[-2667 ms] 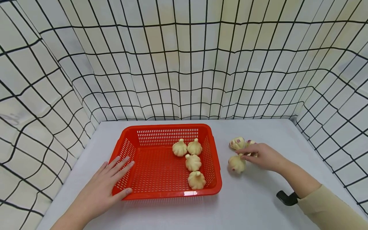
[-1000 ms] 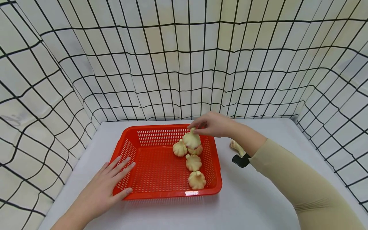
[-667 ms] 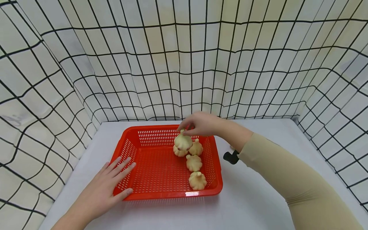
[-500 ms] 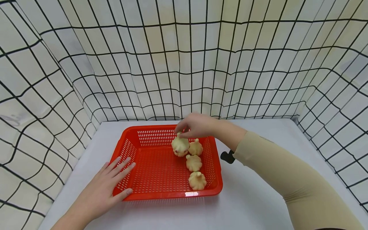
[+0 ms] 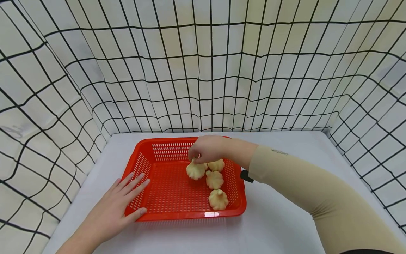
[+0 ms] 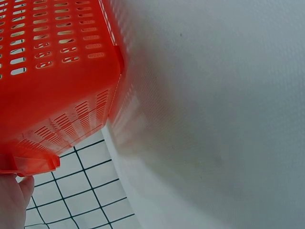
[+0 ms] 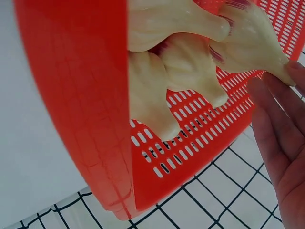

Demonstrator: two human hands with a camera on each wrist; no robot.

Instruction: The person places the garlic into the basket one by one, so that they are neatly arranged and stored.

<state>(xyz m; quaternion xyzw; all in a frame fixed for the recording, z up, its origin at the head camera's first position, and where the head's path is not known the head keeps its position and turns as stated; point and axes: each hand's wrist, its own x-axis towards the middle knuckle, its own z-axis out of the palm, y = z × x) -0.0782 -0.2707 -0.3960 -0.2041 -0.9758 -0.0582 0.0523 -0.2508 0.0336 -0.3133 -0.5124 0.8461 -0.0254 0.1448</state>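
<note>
My right hand (image 5: 209,149) reaches into the red plastic basket (image 5: 171,214) and pinches a garlic bulb (image 5: 195,171) by its stem. In the right wrist view that garlic bulb (image 7: 248,40) shows purple streaks, with the fingertips (image 7: 274,81) at its stem tip. Other pale bulbs sit along the basket's right side: one at the back (image 5: 217,165), partly covered by the hand, a middle bulb (image 5: 214,180) and a front bulb (image 5: 218,199). Another, at the back left of these, is mostly hidden. My left hand (image 5: 118,204) rests with spread, straight fingers on the basket's left rim.
The basket stands on a white table (image 5: 279,215). Black netting (image 5: 209,81) over white cloth encloses the back and both sides. My right sleeve (image 5: 304,180) covers the table area right of the basket, where garlic lay in the earlier frames.
My right hand took a garlic bulb from the table at right, carried it left over the basket, and has lowered it among the others. The left hand stays put.
</note>
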